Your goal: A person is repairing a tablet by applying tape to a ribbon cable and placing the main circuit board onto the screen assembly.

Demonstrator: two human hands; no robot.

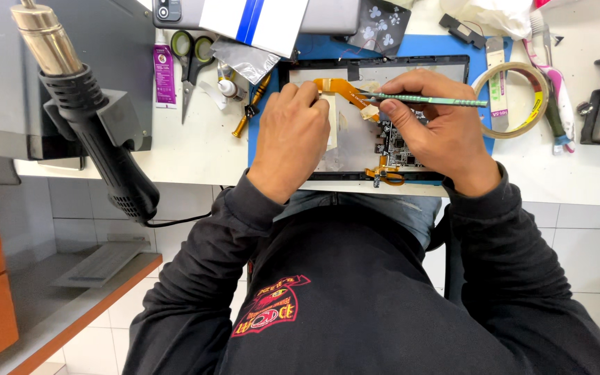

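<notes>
An opened tablet (446, 64) lies back-up on a blue mat (267, 118) at the bench edge, with its circuit board and orange flex cable (338, 86) exposed. My left hand (289, 139) rests on the tablet's left half, fingertips pressing near the flex cable. My right hand (437, 125) holds a thin green-handled tool (430, 101) like a pen, its tip pointing left at the cable beside the board.
A black hot-air gun (98, 132) hangs at the left in its holder. Green-handled scissors (190, 62), a small bottle (228, 87) and a screwdriver (250, 107) lie left of the mat. A tape roll (515, 97) and a toothbrush (548, 90) sit to the right.
</notes>
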